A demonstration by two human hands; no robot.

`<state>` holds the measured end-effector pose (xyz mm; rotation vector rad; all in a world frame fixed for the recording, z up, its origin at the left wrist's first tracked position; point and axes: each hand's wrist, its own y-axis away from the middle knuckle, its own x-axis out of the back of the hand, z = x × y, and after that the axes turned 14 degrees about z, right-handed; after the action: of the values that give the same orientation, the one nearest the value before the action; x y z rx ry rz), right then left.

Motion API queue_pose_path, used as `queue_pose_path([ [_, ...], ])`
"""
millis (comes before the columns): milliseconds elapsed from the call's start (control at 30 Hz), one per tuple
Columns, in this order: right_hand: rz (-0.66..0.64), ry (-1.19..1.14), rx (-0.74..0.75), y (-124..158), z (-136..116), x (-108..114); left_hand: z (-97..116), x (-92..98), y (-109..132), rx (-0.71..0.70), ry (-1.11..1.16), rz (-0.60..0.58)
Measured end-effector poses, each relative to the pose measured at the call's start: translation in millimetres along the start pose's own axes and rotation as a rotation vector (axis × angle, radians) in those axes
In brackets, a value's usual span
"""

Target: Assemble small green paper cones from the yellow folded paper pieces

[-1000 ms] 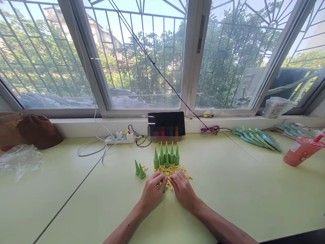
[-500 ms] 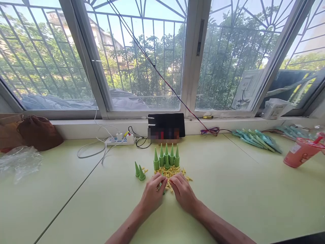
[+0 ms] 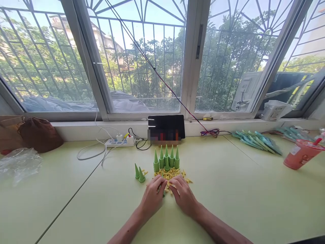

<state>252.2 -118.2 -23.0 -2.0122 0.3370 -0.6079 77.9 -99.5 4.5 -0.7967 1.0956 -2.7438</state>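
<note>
My left hand (image 3: 153, 190) is closed around a green cone (image 3: 164, 194), mostly covered by the fingers; bits of it show above and below them. Close beside it, my right hand (image 3: 183, 192) has thumb and fingertips pinched together. Whatever is between those fingertips is too small to make out. Just beyond both hands lies a loose pile of small yellow pieces (image 3: 170, 174). Behind the pile stands a row of upright green cones (image 3: 166, 156), seemingly stacked. Two single green cones (image 3: 139, 174) stand to the left, with a few yellow bits beside them.
A dark-screened tablet (image 3: 166, 127) leans by the window sill. Left of it are a power strip (image 3: 120, 141) and cables; farther left, a brown bag (image 3: 40, 134) and clear plastic (image 3: 21, 165). Teal packets (image 3: 256, 141) and a red cup (image 3: 302, 155) are on the right.
Both hands stay close together in nearly the same place, with slight finger movement. The view has shifted a little, so the scene sits slightly lower.
</note>
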Motion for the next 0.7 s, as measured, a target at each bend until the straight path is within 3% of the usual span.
queue_pose_path([
  [300,0.031,0.033,0.002,3,4,-3,-2,-2.0,1,0.011,-0.029,-0.003],
  [533,0.125,0.004,-0.145,4,10,-5,-3,-0.5,-3,0.039,-0.043,0.036],
  [700,0.123,0.0,-0.175,4,11,-5,-3,0.2,-3,0.008,-0.123,-0.019],
])
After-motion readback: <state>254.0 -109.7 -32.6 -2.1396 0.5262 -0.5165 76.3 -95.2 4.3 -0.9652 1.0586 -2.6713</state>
